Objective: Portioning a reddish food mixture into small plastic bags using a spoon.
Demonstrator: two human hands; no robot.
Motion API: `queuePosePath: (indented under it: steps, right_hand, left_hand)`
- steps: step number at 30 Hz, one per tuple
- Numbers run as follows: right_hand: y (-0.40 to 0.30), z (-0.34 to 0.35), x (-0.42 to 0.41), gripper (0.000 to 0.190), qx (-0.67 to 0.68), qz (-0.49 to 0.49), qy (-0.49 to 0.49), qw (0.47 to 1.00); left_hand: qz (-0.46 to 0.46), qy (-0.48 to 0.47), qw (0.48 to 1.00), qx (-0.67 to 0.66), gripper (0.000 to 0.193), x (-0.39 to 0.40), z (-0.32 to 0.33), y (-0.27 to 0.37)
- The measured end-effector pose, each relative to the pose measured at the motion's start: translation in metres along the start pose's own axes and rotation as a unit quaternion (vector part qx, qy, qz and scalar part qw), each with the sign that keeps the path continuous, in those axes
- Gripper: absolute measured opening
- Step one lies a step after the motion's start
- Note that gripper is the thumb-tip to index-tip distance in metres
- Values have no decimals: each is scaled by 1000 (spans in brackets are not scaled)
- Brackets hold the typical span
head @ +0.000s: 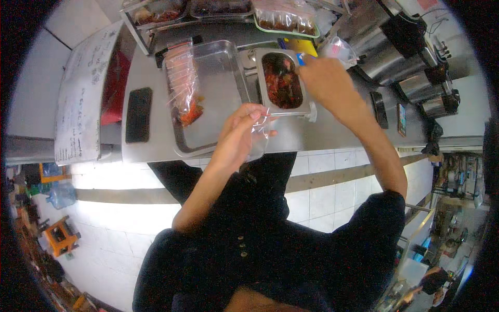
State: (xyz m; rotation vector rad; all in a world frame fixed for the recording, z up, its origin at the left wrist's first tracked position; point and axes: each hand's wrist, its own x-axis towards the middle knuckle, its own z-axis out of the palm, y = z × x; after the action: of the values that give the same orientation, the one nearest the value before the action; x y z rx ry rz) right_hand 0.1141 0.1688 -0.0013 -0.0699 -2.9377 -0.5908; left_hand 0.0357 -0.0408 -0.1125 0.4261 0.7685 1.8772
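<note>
My left hand [239, 132] holds a small clear zip bag [260, 136] by its upper edge, over the front rim of the steel counter. Up and to the right, my right hand [325, 78] is closed beside a rectangular steel food pan [308, 103] of dark red, saucy food [282, 82]; its fingertips are partly hidden, and whether they grip a utensil is unclear. Left of the pan lies a large steel tray [218, 85]. Along its left side, clear bags with reddish-orange food [185, 82] lie overlapped in a row.
A black phone [138, 115] lies left of the tray. A yellow item [300, 46] is behind the pan. More bags fill a green-rimmed tray [288, 29] on the rack. Steel appliances [413, 58] and another phone [402, 120] are at right. A whiteboard with handwriting [84, 101] stands at left.
</note>
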Motion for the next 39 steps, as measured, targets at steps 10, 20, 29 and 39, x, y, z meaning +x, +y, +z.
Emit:
queuePosePath:
  steps: [10, 20, 29, 39]
  right_hand:
    - [-7, -8, -3, 14, 6, 72, -79, 994]
    - [1, -51, -6, 17, 59, -8, -130, 990]
    - [-1, 0, 9, 15, -29, -23, -29, 999]
    - [9, -8, -6, 16, 118, 11, -118, 986]
  left_hand:
    - [2, 9, 1000, -19, 30, 0, 1, 0]
    - [15, 0, 1000, -12, 31, -1, -1, 1]
    - [8, 1, 1000, 3, 33, 0, 3, 0]
    - [16, 7, 1000, 0, 31, -1, 1, 2]
